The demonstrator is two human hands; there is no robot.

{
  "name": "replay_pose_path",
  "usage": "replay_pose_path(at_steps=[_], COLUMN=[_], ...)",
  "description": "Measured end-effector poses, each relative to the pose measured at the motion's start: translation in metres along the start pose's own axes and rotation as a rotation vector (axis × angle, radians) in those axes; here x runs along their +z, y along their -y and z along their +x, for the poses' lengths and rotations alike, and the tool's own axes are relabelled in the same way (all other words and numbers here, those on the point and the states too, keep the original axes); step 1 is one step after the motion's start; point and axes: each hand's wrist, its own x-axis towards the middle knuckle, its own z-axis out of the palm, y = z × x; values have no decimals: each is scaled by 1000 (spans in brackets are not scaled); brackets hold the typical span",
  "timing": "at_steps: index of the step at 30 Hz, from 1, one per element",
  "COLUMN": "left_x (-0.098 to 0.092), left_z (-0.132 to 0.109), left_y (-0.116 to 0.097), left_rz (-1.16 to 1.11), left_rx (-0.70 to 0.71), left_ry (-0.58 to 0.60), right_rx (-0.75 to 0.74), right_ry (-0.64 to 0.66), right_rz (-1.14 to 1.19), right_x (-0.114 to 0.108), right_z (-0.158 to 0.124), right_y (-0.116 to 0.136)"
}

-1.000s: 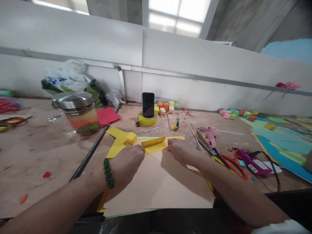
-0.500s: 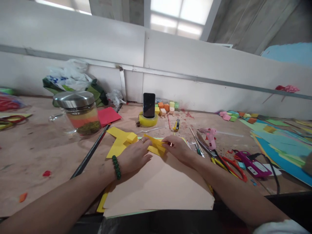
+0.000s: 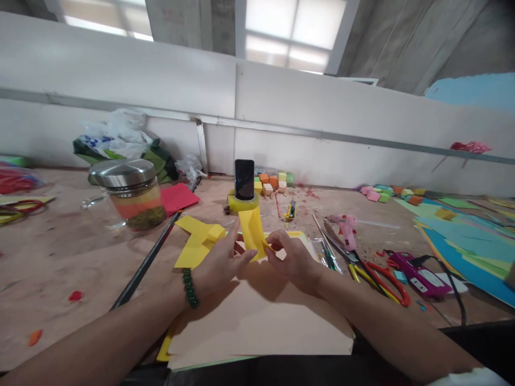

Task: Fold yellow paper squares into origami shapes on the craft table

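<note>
A creased yellow paper piece (image 3: 252, 230) stands raised between my two hands, above a stack of pale peach sheets (image 3: 261, 321). My right hand (image 3: 292, 257) pinches its lower right edge between thumb and fingers. On the other side, my left hand (image 3: 221, 261), with a green bead bracelet at the wrist, has its thumb against the paper's lower left part and its fingers behind. To the left lie a flat yellow cut-out (image 3: 193, 244) and a small yellow cube (image 3: 216, 232), partly beside my left fingers.
A glass mug (image 3: 134, 198) with a metal lid stands left. Behind are a phone (image 3: 244, 178) on a tape roll and small paper cubes (image 3: 273, 181). Scissors (image 3: 386, 281), a pink glue gun (image 3: 346, 228), a cutter (image 3: 291, 209) and a purple device (image 3: 422, 276) lie right.
The yellow paper piece has been lifted from lying low over the stack to upright. My left hand has turned, its thumb now at the paper. The view has tilted slightly up.
</note>
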Motion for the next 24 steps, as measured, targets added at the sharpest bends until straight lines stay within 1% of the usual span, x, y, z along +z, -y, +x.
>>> replay_pose_path(at_steps=[2, 3, 4, 6, 8, 10, 12, 13, 15, 16, 18, 20, 21, 22, 24], left_x=[-1, -1, -2, -3, -3, -3, -3, -3, -4, -4, -2, 1, 4, 6, 11], left_z=[2, 2, 3, 4, 4, 3, 4, 4, 4, 4, 2, -1, -3, -5, -7], left_y=[0, -1, -1, -4, -7, -8, -6, -3, 2, 5, 10, 11, 10, 8, 4], left_rz=[8, 12, -1, -82, -173, -237, -287, -316, -348, -336, -253, -118, -49, 20, 140], left_rx=[-3, -2, 8, 49, 92, 108, 94, 76, 28, 3, -22, -9, 1, 13, 53], left_ry=[-50, -57, -44, 24, 98, 153, 188, 198, 189, 164, 71, -26, -54, -64, -41], right_rx=[-11, -3, 15, 78, 169, 268, 341, 367, 408, 424, 436, 413, 394, 373, 322], right_ry=[10, 7, 1, 9, 65, 157, 231, 256, 265, 243, 168, 87, 64, 58, 76], right_rz=[7, 14, 21, 65, 203, 430, 638, 705, 758, 749, 676, 551, 481, 416, 315], right_x=[1, 1, 1, 0, -2, -5, -8, -8, -8, -7, -4, -1, 1, 2, 5], right_z=[-1, -1, -1, 2, 5, 9, 12, 13, 13, 13, 12, 10, 9, 7, 3], right_y=[0, -1, -2, -4, -3, 1, 6, 8, 8, 7, 5, 2, 2, 3, 7])
